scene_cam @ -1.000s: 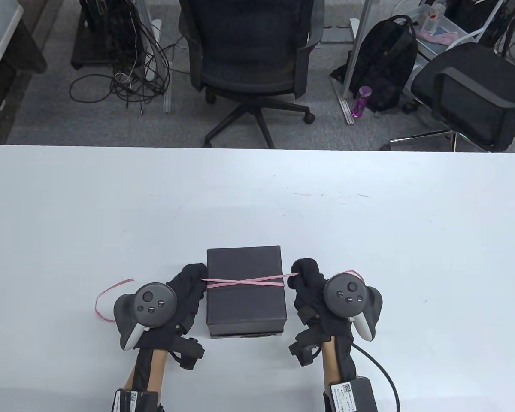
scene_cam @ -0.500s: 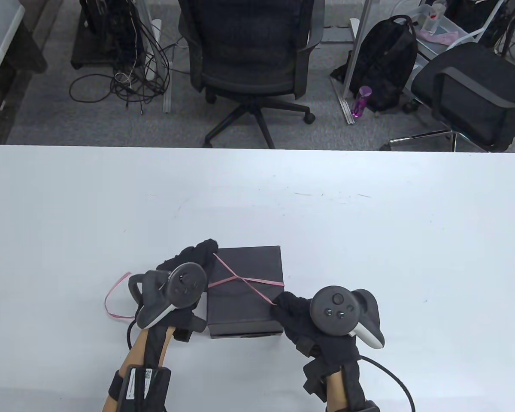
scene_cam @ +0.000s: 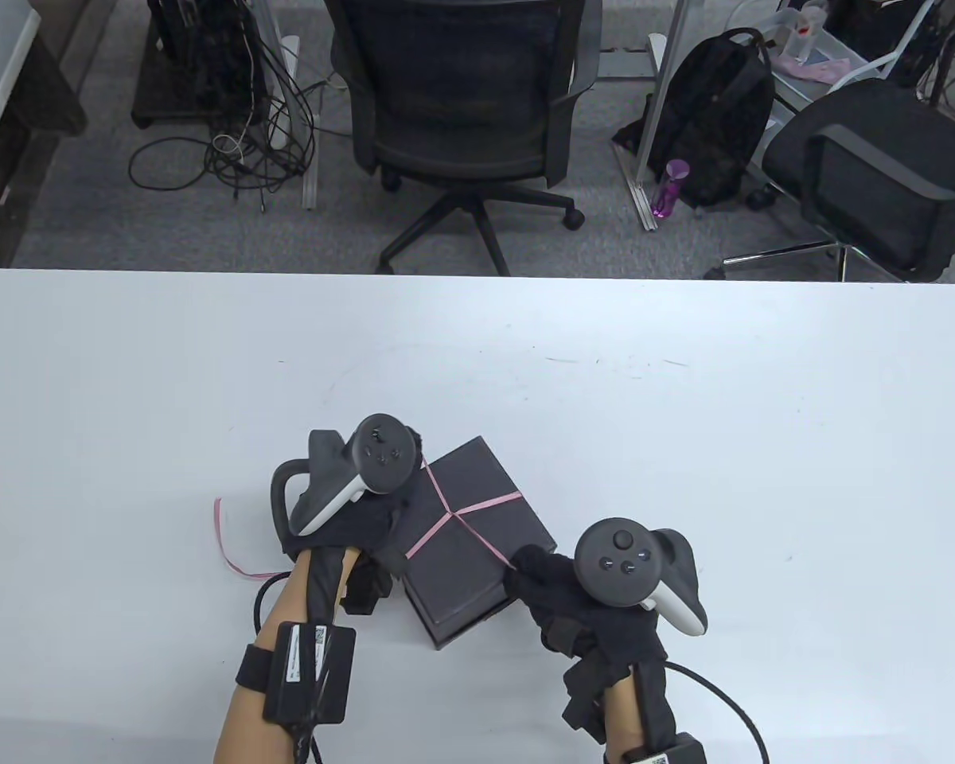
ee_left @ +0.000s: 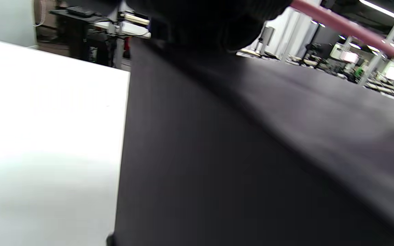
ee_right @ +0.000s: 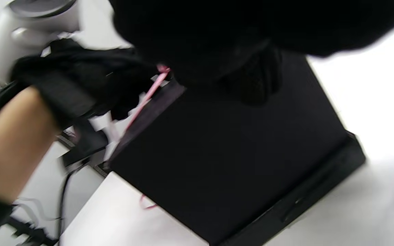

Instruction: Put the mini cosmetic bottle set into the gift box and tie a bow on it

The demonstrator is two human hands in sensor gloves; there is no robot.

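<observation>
Closed black cardboard gift box [scene_cam: 477, 541] sits skewed at lower centre of white bench [scene_cam: 684, 446]. Left hand [scene_cam: 366, 517] and right hand [scene_cam: 549, 581] each pinch thin pink ribbon [scene_cam: 454, 513]. Uneven pull likely slips the crossing off a corner.

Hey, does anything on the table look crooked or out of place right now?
Yes. The gift box sits skewed, a corner pointing toward the person, not square to the table edge. The pink ribbon crosses its lid off-centre, pulled between the left hand and right hand; no bow yet.
</observation>
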